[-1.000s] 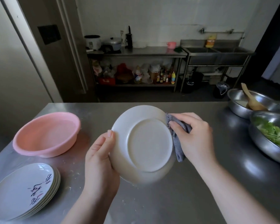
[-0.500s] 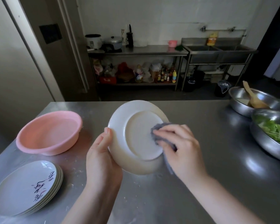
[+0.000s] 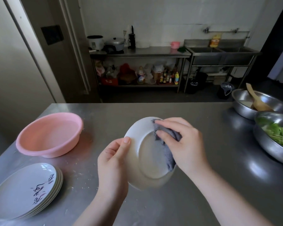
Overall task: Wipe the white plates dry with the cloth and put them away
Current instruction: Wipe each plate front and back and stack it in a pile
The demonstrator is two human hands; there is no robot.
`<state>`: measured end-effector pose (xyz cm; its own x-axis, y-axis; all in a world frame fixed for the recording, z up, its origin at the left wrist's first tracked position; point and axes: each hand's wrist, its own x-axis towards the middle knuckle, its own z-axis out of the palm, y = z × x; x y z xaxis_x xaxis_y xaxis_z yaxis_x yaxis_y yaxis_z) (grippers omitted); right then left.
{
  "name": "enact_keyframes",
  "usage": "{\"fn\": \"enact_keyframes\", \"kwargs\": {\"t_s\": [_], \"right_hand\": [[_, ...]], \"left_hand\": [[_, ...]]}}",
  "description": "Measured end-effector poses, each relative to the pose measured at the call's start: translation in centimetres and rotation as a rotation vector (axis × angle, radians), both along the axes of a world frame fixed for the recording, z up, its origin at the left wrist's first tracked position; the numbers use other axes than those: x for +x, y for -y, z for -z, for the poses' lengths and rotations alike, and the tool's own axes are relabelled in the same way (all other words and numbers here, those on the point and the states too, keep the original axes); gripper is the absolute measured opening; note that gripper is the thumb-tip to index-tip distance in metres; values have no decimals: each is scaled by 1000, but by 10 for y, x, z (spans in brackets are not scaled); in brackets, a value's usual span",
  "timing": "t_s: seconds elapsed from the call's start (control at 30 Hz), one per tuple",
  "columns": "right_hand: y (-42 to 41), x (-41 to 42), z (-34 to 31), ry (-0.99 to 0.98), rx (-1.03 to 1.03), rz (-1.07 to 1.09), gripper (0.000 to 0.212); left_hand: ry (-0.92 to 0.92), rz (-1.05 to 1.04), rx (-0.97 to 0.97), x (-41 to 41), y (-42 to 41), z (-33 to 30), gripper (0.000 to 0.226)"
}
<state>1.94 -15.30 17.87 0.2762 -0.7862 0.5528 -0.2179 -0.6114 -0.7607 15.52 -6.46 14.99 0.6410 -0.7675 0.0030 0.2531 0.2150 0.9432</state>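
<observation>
Pinching the left rim of a white plate [image 3: 147, 162] in the left hand [image 3: 112, 167], thumb on its underside, tilting it above the steel worktop [image 3: 178, 111]. Pressing a grey cloth [image 3: 166, 144] against the plate's upturned base with the right hand [image 3: 185, 144], fingers curled over the cloth. Lying stacked at the near left: more plates [image 3: 24, 191] with red and black markings. Sitting behind them, a pink basin [image 3: 49, 134]; at the far right, two metal bowls [image 3: 271, 136].
</observation>
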Motion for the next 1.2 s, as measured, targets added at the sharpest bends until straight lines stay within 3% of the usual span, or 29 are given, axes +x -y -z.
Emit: {"fn": "enact_keyframes", "kwargs": {"t_s": [0.13, 0.33, 0.43, 0.57, 0.8, 0.9, 1.2], "right_hand": [[8, -24, 8, 131, 39, 87, 28], [9, -45, 48, 126, 207, 146, 35], [11, -48, 60, 113, 234, 175, 33], [17, -50, 62, 128, 242, 194, 30], [22, -60, 71, 129, 261, 240, 29], [23, -66, 76, 133, 275, 254, 30], [22, -59, 88, 135, 318, 236, 31]], "left_hand": [[344, -119, -40, 21, 15, 2, 18], [1246, -242, -49, 36, 44, 34, 29], [1452, -269, -173, 42, 69, 38, 31], [1651, -119, -346, 43, 105, 39, 27], [1779, 120, -365, 58, 137, 65, 23], [1760, 158, -358, 63, 141, 76, 1], [1566, 402, -167, 51, 143, 105, 21]]}}
